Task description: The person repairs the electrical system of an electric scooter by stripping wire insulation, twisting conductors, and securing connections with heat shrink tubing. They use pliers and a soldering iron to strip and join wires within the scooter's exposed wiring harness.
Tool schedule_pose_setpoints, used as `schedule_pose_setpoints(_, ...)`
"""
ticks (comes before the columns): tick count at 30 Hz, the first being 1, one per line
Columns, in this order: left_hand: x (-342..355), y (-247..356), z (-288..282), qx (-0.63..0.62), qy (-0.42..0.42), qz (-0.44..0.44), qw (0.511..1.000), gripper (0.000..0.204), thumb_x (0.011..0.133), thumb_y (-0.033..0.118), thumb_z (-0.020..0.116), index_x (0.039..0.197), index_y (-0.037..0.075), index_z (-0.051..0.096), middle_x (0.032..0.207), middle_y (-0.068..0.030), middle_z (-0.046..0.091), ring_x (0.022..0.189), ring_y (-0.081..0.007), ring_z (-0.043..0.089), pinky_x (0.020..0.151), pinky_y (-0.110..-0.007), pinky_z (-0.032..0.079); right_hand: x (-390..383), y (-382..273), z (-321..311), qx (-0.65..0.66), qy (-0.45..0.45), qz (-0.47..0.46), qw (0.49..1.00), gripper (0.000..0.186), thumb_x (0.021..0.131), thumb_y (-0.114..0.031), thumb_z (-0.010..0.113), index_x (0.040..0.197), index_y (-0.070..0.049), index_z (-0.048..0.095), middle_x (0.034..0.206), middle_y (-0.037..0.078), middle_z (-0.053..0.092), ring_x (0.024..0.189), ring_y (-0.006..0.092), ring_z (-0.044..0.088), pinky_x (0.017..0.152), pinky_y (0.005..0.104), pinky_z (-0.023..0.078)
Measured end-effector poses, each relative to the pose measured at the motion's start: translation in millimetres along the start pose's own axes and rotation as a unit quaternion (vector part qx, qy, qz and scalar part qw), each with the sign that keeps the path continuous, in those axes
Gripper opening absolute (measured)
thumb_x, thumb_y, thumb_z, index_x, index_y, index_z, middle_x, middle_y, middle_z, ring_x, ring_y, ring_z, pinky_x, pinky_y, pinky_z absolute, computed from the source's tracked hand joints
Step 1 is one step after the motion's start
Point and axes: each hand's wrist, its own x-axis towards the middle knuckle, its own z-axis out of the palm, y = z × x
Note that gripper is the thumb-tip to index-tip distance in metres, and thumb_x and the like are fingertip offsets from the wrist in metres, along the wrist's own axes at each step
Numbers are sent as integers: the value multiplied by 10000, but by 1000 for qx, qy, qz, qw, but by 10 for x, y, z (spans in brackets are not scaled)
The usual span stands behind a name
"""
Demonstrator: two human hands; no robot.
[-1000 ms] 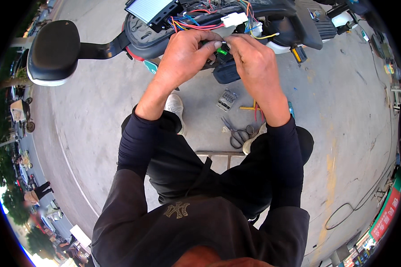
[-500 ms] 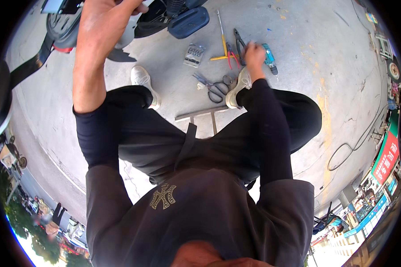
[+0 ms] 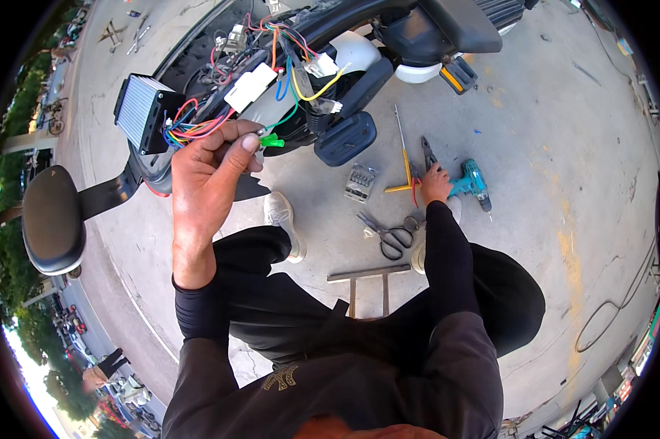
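At the upper left, my left hand pinches a green wire connector between thumb and fingers. Around it spread the coloured wires of an opened electric scooter, with a white plug and a finned silver box close by. Low over the floor, my right hand has its fingers closed round the handles of dark pliers, which it partly hides. A red-handled tool lies against its left side, and a teal drill is to its right.
Yellow-handled screwdrivers, a clear bit case and black-handled scissors lie on the concrete. A small wooden stool stands between my legs. The scooter's blue-grey pedal juts out above the tools. A hose curls at right.
The view has shifted up, bringing the scooter's wiring and the green connector in my left hand into sight. My right hand has moved from beside the pliers onto their handles.
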Motion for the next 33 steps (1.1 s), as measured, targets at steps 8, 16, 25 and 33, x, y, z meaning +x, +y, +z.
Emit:
schedule_pose_setpoints(8,22,67,56,14,-16,-9,1000,204,1000,109,647,1134,-28,716,831,-31,702,754,-71,643,695,-242,528,238,97,-75,416,-173,-5,893,219,847,-239,665,863,-22,636,728,79,627,678,230,668,528,369,502)
schedule_pose_setpoints(16,86,-22,13,50,-37,30,998,286,995,112,637,1230,-46,677,961,-52,716,850,-105,670,784,-270,544,-934,-913,-1752,809,-42,193,554,170,921,-179,661,980,-39,585,738,69,606,602,155,591,514,297,430)
schedule_pose_setpoints(25,71,-27,8,60,-39,41,997,301,980,98,623,1246,-35,674,955,-89,740,863,-108,700,765,-252,540,-2080,-942,-3536,812,-194,-134,534,413,982,-158,642,1342,11,530,1048,84,673,922,177,662,787,309,531)
schedule_pose_setpoints(33,70,-134,8,51,-22,92,994,295,998,137,627,1229,-40,677,953,-91,748,862,-121,720,772,-272,561,-1896,-1117,-3303,584,15,-238,776,484,982,-158,655,1403,27,505,1122,155,645,999,255,611,902,360,491)
